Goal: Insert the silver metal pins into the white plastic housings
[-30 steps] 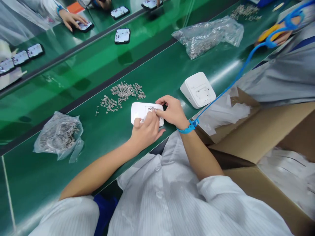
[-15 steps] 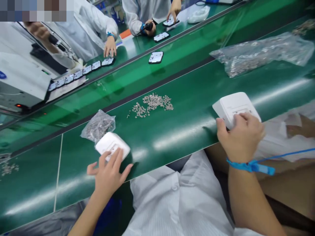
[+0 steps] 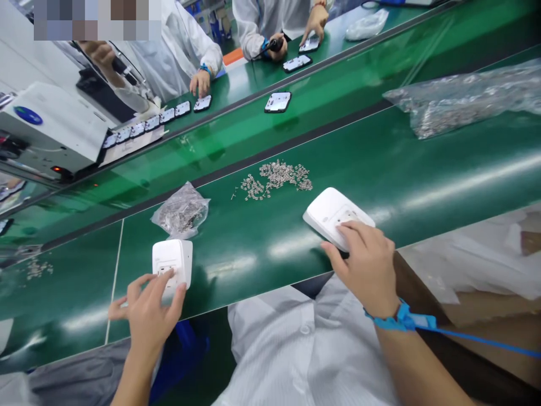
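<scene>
My left hand [image 3: 152,307] grips the near side of a white plastic housing [image 3: 181,254] with rounded corners and a recessed panel, its fingertips on the panel and the thumb along the side. Just behind it lies a clear plastic bag [image 3: 181,211] of small metal parts. A second white housing [image 3: 327,211] of the same look, tilted on the worktop, is held by my right hand [image 3: 366,265], with fingers over its panel and the thumb at its edge. A blue wrist strap [image 3: 397,320] circles my right wrist. A loose heap of small metal parts [image 3: 281,176] lies between and behind the housings.
A long clear bag of metal parts [image 3: 456,107] rests at the far right of the green worktop [image 3: 249,225]. On the central belt sits one flat device [image 3: 278,102]. Co-workers' hands [image 3: 200,83] handle similar devices opposite. Packing film [image 3: 490,254] lies at lower right.
Both of my hands have moved left over the worktop with their white housings. The left housing has turned and stands clear of the small bag. The right one has come nearer the heap.
</scene>
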